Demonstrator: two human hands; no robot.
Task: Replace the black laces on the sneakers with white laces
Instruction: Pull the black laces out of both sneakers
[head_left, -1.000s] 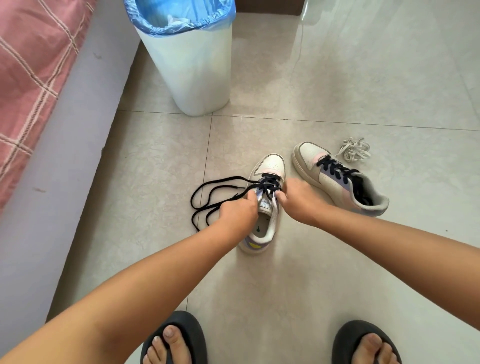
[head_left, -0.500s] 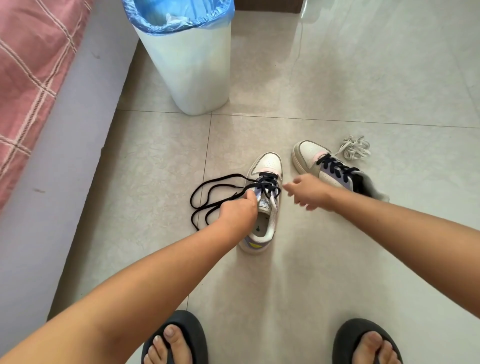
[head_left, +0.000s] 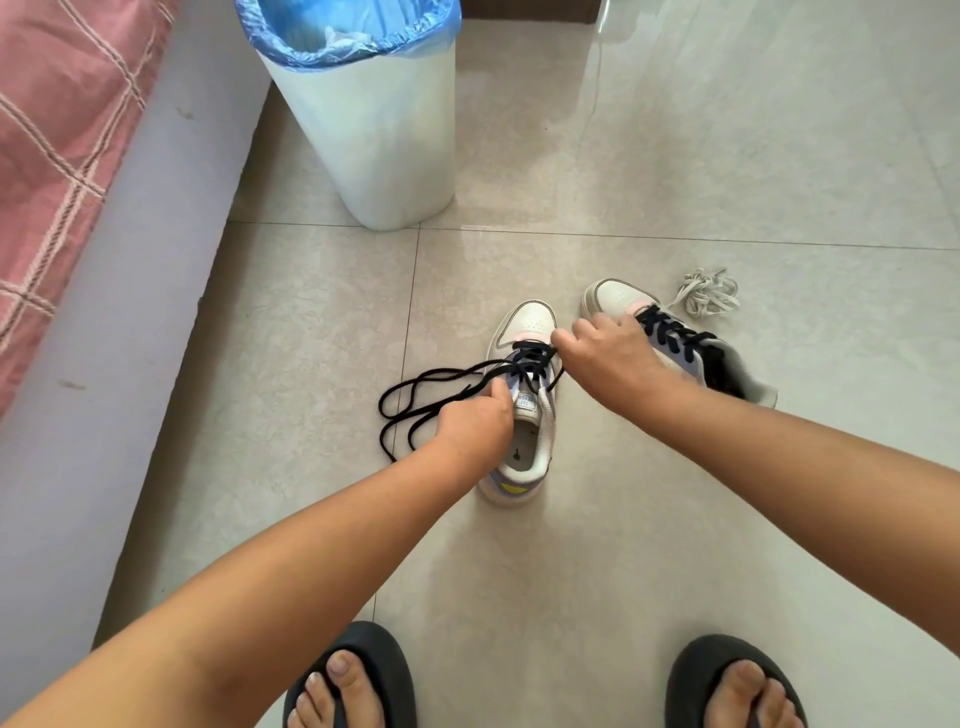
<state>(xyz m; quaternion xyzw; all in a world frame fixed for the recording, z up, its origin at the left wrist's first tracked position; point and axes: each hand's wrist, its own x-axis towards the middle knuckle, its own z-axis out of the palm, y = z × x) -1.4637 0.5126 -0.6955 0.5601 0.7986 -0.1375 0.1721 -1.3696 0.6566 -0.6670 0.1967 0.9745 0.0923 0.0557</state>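
Observation:
Two white sneakers stand on the tiled floor. The near sneaker (head_left: 524, 447) points away from me, its black lace (head_left: 415, 402) loosened and trailing in loops to the left. My left hand (head_left: 475, 415) grips the shoe at its tongue and left collar. My right hand (head_left: 605, 351) pinches the black lace at the lower eyelets near the toe. The second sneaker (head_left: 691, 348) lies to the right, still threaded with a black lace, partly hidden behind my right hand. A bundle of white laces (head_left: 709, 291) lies beyond it.
A white bin (head_left: 384, 140) with a blue liner stands behind the shoes. A grey bed base (head_left: 104, 322) with a pink checked cover runs along the left. My feet in black sandals (head_left: 353, 675) are at the bottom edge.
My right hand left the shoe's tongue area, swung out to the right, and now pinches the lace nearer the toe. My left hand stayed on the shoe.

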